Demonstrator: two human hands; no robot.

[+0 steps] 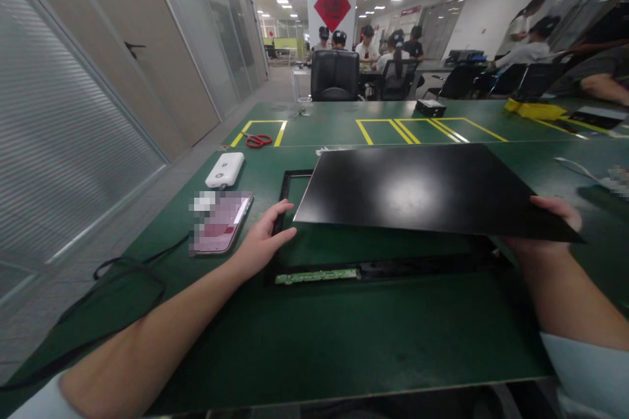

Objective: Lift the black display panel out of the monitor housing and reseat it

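A thin, glossy black flat panel, like a display screen, is held tilted over the table by my right hand, whose fingers grip its right edge. Beneath it lies a black rectangular frame, largely covered by the panel. Along the frame's near side sits a narrow green circuit board. My left hand is at the frame's left side, thumb and fingers apart, just short of the panel's left corner. Whether its fingertips touch the frame I cannot tell.
On the green table, a phone, a white power bank and a black cable lie left. Red-handled scissors, a small black box and a yellow object are farther back. Several people sit beyond.
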